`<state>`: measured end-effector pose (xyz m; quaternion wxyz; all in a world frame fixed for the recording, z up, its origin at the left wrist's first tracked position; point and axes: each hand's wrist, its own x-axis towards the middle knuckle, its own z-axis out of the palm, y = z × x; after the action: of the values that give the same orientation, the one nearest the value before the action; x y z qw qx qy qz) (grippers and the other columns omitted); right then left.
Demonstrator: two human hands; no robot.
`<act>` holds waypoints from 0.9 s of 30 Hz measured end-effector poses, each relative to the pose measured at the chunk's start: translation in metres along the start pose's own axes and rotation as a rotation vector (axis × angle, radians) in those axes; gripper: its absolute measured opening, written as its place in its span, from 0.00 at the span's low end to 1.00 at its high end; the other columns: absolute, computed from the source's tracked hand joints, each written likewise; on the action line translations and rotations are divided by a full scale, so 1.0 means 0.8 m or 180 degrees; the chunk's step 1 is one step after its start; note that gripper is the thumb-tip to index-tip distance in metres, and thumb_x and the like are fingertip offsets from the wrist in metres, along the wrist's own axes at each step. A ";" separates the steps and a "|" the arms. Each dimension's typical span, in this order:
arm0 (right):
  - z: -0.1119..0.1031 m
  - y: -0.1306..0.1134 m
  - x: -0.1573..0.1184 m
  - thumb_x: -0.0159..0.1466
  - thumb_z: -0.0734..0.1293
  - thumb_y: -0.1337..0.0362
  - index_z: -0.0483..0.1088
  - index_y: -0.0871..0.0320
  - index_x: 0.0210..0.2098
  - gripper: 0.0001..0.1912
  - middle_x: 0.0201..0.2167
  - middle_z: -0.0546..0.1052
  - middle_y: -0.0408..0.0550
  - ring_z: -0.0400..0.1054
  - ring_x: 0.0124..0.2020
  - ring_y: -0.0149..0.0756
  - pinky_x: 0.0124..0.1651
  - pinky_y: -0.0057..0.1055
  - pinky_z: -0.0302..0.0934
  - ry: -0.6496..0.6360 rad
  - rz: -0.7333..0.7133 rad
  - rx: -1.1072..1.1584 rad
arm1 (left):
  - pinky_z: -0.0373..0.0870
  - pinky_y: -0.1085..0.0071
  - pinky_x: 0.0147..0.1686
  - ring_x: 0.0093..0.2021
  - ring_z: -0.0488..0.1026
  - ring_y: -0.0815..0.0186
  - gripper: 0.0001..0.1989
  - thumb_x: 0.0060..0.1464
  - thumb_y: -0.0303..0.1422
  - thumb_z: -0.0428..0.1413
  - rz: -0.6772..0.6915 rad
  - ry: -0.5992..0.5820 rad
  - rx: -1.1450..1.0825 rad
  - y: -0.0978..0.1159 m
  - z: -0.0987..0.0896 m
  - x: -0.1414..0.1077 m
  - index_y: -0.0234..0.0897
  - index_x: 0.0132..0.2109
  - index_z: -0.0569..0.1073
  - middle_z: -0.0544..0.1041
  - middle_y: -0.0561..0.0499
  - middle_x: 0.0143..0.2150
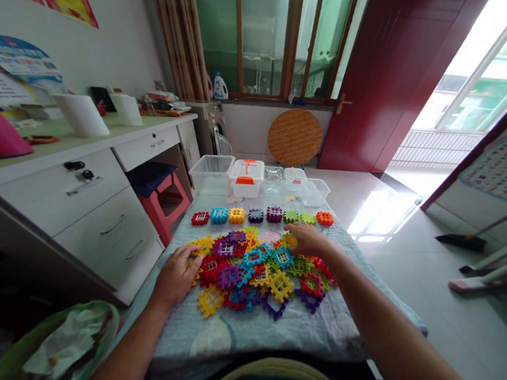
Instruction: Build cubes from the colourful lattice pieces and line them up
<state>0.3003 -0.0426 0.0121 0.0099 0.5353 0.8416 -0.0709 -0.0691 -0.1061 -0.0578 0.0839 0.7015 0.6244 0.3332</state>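
A heap of flat, notched plastic interlocking blocks (229, 277) in several colours lies on the cloth-covered table (256, 333). My left hand (179, 275) rests at the heap's left edge, fingers apart, close to yellow blocks (203, 245). At the far right side of the heap, my right hand (308, 239) has its fingers curled over a yellow block (288, 240); the thumb side is partly hidden. Beyond the heap runs a row of stacked blocks sorted by colour, from a red stack (200, 218) at the left to an orange stack (325, 218) at the right.
Clear plastic bins (212, 173) and a lidded box with orange latches (247, 179) stand at the table's far end. Left are a white drawer desk (91, 197), a red stool (162, 206) and a green-rimmed waste bin (109, 318). A broom (462, 242) lies right.
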 end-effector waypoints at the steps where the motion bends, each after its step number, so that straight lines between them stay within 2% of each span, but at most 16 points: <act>1: 0.001 0.000 0.000 0.51 0.69 0.65 0.68 0.58 0.54 0.30 0.50 0.73 0.56 0.67 0.51 0.48 0.51 0.37 0.59 0.0000 -0.0023 0.0006 | 0.67 0.57 0.54 0.50 0.72 0.55 0.22 0.57 0.48 0.46 0.0012 -0.0002 0.0003 0.000 0.000 0.000 0.36 0.45 0.72 0.75 0.42 0.49; 7: 0.004 -0.003 0.002 0.50 0.69 0.67 0.68 0.59 0.53 0.29 0.50 0.74 0.56 0.67 0.51 0.48 0.52 0.37 0.59 0.0131 -0.0098 0.0086 | 0.68 0.58 0.53 0.49 0.72 0.56 0.22 0.57 0.48 0.46 0.0079 0.0027 0.0010 -0.004 0.002 0.000 0.36 0.44 0.72 0.76 0.42 0.48; 16: -0.009 0.014 -0.008 0.52 0.68 0.65 0.66 0.57 0.54 0.29 0.48 0.75 0.54 0.68 0.50 0.46 0.51 0.36 0.60 0.0322 0.0128 0.0124 | 0.67 0.58 0.53 0.50 0.72 0.55 0.22 0.57 0.49 0.46 0.0059 -0.0023 0.0054 -0.006 0.003 -0.001 0.36 0.45 0.72 0.75 0.42 0.49; 27: -0.007 -0.019 -0.006 0.53 0.68 0.62 0.68 0.59 0.50 0.25 0.46 0.76 0.56 0.68 0.49 0.46 0.49 0.35 0.60 0.0124 0.0247 -0.0027 | 0.68 0.58 0.53 0.50 0.72 0.55 0.22 0.57 0.49 0.46 0.0105 0.0033 0.0043 -0.006 0.003 -0.002 0.37 0.45 0.72 0.75 0.42 0.49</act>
<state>0.2890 -0.0522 0.0197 -0.0015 0.5689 0.8205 -0.0565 -0.0714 -0.1061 -0.0628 0.0704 0.7105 0.6154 0.3339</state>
